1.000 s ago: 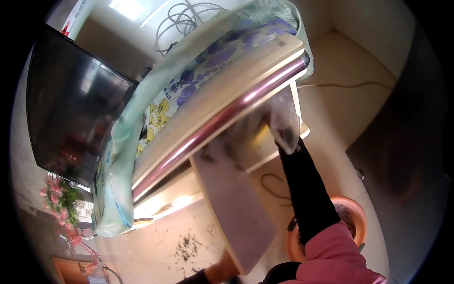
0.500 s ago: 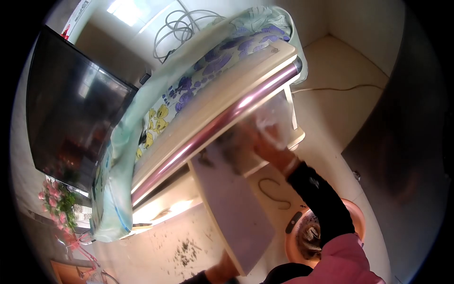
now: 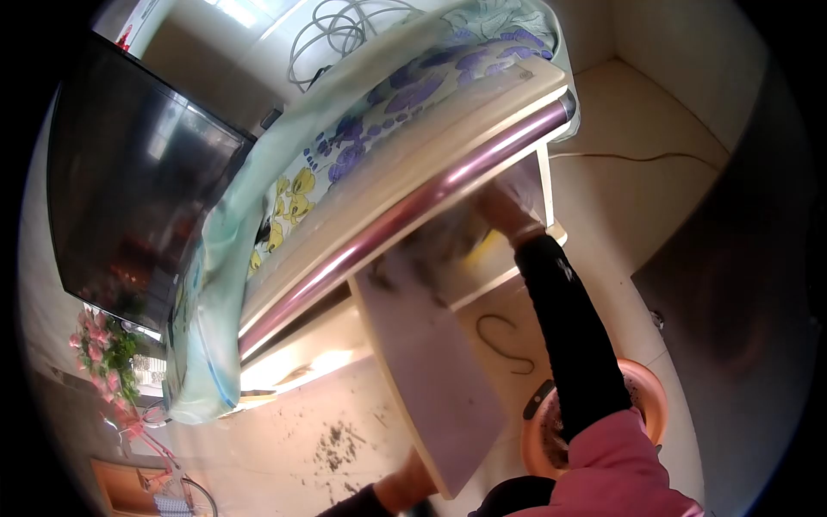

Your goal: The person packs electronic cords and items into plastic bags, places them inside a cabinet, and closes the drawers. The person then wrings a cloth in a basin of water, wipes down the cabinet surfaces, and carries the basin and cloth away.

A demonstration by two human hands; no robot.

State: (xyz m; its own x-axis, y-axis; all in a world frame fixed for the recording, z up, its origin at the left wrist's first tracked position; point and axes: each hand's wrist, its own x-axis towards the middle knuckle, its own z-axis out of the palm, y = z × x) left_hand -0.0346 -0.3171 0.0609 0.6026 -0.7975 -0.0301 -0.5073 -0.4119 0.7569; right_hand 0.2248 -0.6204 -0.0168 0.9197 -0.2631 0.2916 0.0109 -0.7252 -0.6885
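My right hand (image 3: 506, 213) is inside the low cabinet under the tabletop. Its fingers are blurred and hidden by the cabinet's front edge, so I cannot tell whether they hold anything. A whitish blur lies close to it, and a yellow patch (image 3: 484, 248) shows just below. The cabinet door (image 3: 431, 379), a pale lilac panel with a cream edge, stands swung out toward me. At the door's near end, my left hand (image 3: 407, 484) grips its edge, the fingertips hidden behind the panel. Dark smudges mark the cabinet's inside and the door's upper part.
An orange basin (image 3: 644, 388) with dark, dirty contents is under my right forearm. A curved hook-like strip (image 3: 500, 345) and dark debris (image 3: 338, 448) lie on the floor. A flowered cloth (image 3: 345, 146) covers the tabletop, beside a television (image 3: 138, 198). Pink flowers (image 3: 99, 353) are at left.
My right hand has moved up and deeper into the cabinet, and its forearm has straightened. The yellow patch has come into sight. My left hand stays at the door, and the view has shifted slightly.
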